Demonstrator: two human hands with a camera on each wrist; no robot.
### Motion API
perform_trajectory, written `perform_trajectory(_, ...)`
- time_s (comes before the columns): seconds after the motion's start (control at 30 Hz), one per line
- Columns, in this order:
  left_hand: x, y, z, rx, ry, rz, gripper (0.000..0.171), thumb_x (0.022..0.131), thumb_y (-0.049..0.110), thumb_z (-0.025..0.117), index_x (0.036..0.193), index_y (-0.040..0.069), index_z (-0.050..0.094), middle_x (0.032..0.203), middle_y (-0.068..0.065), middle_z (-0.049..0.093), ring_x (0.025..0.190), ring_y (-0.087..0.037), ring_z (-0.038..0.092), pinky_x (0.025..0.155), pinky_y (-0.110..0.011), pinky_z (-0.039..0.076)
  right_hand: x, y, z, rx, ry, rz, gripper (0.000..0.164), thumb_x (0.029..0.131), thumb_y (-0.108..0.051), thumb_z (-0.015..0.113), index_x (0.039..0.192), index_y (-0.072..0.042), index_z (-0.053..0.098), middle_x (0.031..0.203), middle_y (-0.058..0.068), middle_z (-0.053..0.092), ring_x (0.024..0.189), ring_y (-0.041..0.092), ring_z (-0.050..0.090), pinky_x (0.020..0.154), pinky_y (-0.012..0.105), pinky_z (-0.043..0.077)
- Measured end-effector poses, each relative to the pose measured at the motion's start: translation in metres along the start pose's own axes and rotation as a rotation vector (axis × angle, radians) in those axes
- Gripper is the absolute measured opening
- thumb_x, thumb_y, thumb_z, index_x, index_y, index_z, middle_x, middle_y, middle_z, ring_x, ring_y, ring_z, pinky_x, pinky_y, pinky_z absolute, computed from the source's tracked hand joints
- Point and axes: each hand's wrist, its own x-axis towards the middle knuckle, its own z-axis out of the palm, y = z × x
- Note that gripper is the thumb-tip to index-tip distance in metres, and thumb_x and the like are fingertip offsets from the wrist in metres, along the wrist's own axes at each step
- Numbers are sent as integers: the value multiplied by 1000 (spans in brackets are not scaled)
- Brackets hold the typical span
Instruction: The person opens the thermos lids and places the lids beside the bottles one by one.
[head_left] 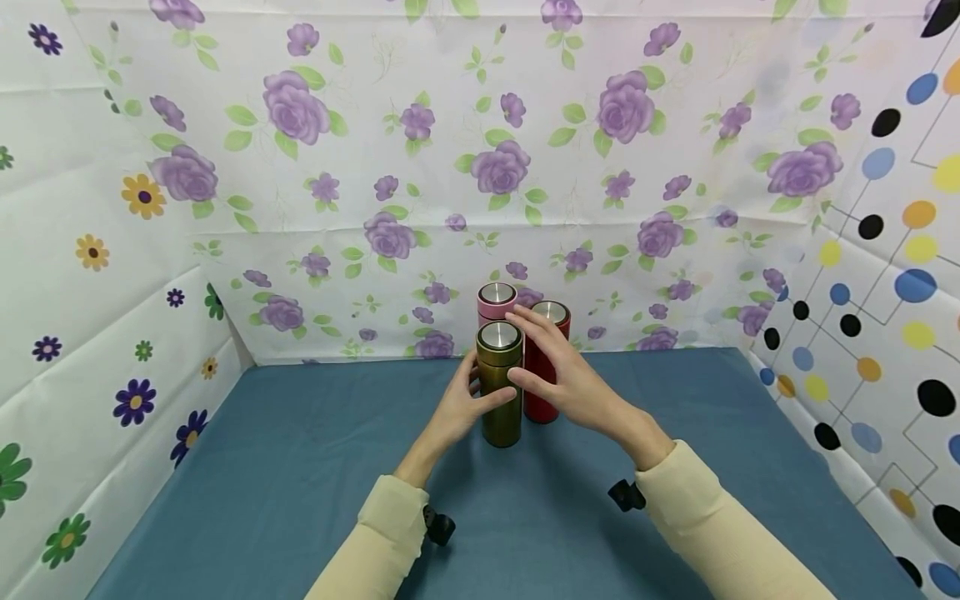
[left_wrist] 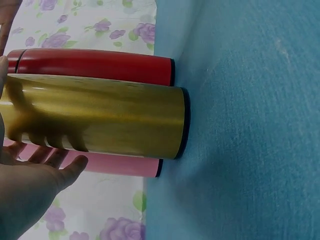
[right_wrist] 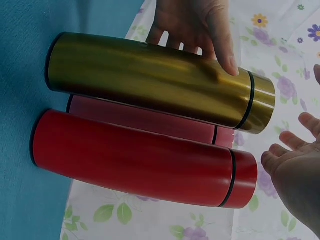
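Observation:
A gold-green thermos bottle [head_left: 501,392] with a steel-topped lid stands upright on the blue cloth. My left hand [head_left: 457,408] is at its left side, the thumb reaching across the front and the loose fingers beside and behind it, as the right wrist view also shows. A red thermos [right_wrist: 140,160] stands to the right of the gold one and slightly farther back. Behind them is a pink thermos [head_left: 497,296], mostly hidden by the gold bottle. My right hand [head_left: 558,367] is spread beside the lids, fingers extended, overlapping the red bottle in the head view and holding nothing.
The blue cloth [head_left: 300,467] covers the table. A white sheet with purple flowers [head_left: 390,167] hangs close behind the bottles. Patterned sheets with daisies [head_left: 90,317] and coloured dots [head_left: 885,350] stand at the left and right sides.

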Motion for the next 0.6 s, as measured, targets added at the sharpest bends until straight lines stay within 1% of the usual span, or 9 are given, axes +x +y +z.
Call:
perform_trajectory(0.1,0,0,1,-1,4,-4,88,93,39,81,163,26,30,159,-4,41,148,-30,38,122,-58,29,0,2,2,-3,-2,-7,72,105,-35,64,166,-24,28,173,3,18,159,25,12,120,70,19)
perform_trajectory(0.3,-1,-2,4,1,12,-10,90,89,46,83,162,25,32,154,-6,46,144,-31,42,120,-60,31,1,5,4,-14,0,-15,73,105,-37,65,166,-24,28,172,2,18,159,26,14,120,69,21)
perform_trajectory(0.47,-1,-3,5,-11,18,-16,93,89,45,83,162,23,31,153,-8,47,142,-31,45,120,-59,32,2,6,6,-6,2,-13,73,104,-35,65,166,-23,29,172,4,19,159,27,15,120,70,21)
perform_trajectory(0.6,0,-5,6,-18,18,-6,91,90,43,83,161,21,32,152,-9,48,140,-30,47,118,-59,34,2,7,6,-11,-3,-10,73,105,-34,66,166,-24,29,172,3,19,159,26,16,120,69,22)
